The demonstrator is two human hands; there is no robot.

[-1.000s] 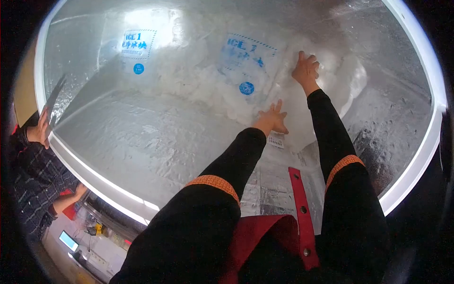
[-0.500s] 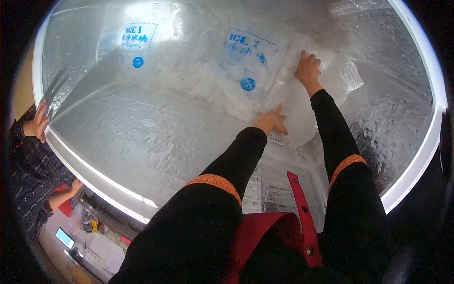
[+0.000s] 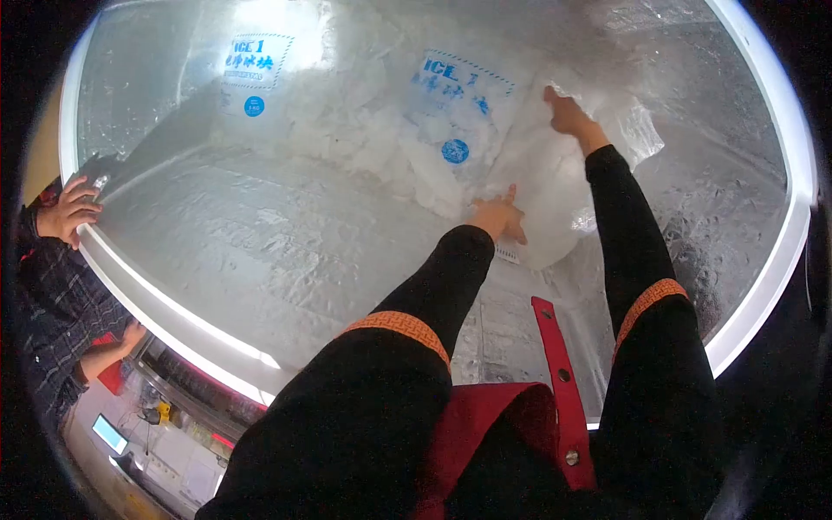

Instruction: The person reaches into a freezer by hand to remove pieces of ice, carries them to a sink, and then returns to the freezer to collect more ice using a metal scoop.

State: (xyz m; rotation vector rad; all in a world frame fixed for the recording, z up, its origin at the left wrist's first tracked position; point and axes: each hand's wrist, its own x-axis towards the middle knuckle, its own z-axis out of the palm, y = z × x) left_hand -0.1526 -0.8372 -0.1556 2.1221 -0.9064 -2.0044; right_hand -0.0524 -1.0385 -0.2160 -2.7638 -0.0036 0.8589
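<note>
Ice bag [image 3: 555,186] in freezer [image 3: 260,251], under left hand [image 3: 498,217] and right hand [image 3: 568,113]. Second bag [image 3: 260,78] far left of left hand.

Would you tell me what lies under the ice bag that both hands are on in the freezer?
The ice bag rests on the frosted freezer floor, leaning against a printed ice bag. The left hand and right hand press on it. Whatever sits directly beneath is covered.

Clear plastic ice bag [image 3: 555,186], full of white ice, no print visible on it. Lies tilted against the frosted freezer wall, lower end near the floor, upper end crumpled toward the right. Sits just right of a printed "ICE 1" ice bag [image 3: 455,113], touching or overlapping its edge.
</note>
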